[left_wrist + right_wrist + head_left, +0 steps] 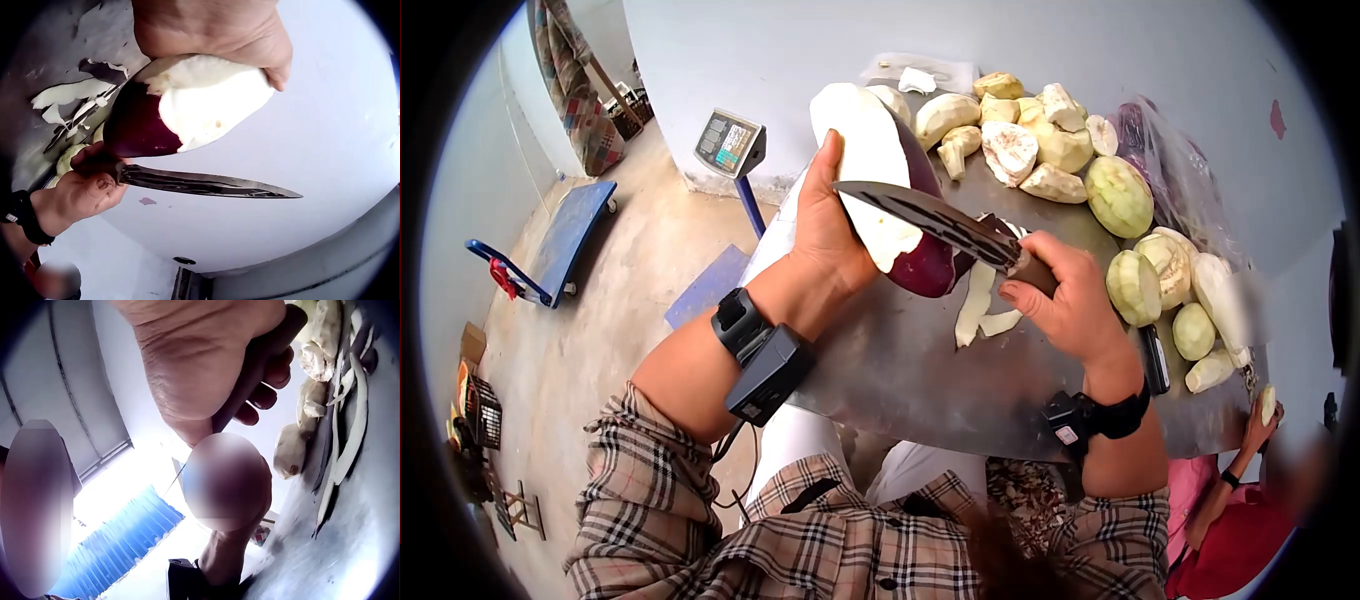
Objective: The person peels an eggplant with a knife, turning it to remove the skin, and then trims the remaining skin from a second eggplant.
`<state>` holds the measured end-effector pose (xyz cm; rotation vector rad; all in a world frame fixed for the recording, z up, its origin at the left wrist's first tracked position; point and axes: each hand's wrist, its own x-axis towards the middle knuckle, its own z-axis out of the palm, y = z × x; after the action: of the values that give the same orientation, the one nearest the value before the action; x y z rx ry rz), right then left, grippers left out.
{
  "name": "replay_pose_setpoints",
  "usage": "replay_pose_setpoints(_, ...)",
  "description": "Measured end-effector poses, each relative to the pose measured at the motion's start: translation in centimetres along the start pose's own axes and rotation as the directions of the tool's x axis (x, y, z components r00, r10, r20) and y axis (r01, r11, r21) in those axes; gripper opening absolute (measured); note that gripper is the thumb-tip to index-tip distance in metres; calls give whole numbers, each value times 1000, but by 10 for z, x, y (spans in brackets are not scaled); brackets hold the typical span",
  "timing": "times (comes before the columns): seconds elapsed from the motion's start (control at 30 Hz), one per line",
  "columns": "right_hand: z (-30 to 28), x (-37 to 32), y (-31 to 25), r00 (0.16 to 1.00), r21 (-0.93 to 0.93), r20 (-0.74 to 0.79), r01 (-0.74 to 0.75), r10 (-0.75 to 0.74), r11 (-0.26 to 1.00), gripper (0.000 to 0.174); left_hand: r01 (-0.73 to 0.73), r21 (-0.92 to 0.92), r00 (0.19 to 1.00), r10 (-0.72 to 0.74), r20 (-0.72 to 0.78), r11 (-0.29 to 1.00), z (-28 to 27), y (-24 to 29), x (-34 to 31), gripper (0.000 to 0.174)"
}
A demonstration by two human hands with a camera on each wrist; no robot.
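In the head view my left hand [835,235] grips a large eggplant [870,165], its thumb lying along the peeled white side. Dark purple skin still covers the eggplant's lower end and far side. My right hand [1068,298] holds a knife [930,215] by its handle, the blade crossing in front of the eggplant and pointing left. From the left wrist, the knife blade [212,185] shows below the eggplant [206,109], with a gap between them. The right wrist view has my fingers wrapped round the dark handle [259,362]; a blur hides part of the scene there.
Peel strips [975,305] lie on the metal table [880,370]. Several peeled eggplants [1060,145] are heaped at the back and right, beside a plastic bag [1175,170] of purple ones. A scale display [730,142] stands left, a blue trolley [565,240] beyond. Another person's hand [1262,425] is at right.
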<state>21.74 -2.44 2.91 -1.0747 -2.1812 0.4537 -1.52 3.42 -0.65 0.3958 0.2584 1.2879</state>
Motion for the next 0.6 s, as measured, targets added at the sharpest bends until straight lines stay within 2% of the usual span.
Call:
replay_pose_setpoints(0.1,7,-1,-8,995,-13,40,94,-94,995,32,-25,-7,999,25,-38,1000,-1,0,0,74)
replay_pose_setpoints(0.13,10,-1,-11,992,-42,51,118,-116,992,31,25,-63,998,-28,-48,998,0,2,0,71)
replay_pose_setpoints(0.2,17,-1,-13,984,-87,53,172,-168,981,29,69,-131,997,-64,39,989,-4,3,-1,67)
replay_pose_setpoints(0.3,21,-4,-18,993,-2,110,51,-50,999,31,110,-163,991,-96,93,980,-1,4,-4,66)
replay_pose_setpoints(0.4,24,-4,-18,988,-78,74,144,-139,987,32,74,-82,993,-65,101,994,0,3,-5,66)
replay_pose_setpoints(0.47,25,-4,-20,986,-90,77,153,-147,984,33,21,21,996,-23,85,1000,2,1,-7,70)
replay_pose_setpoints(0.6,28,-4,-20,975,-121,87,213,-203,970,37,39,15,988,-40,148,999,1,-2,-8,73)
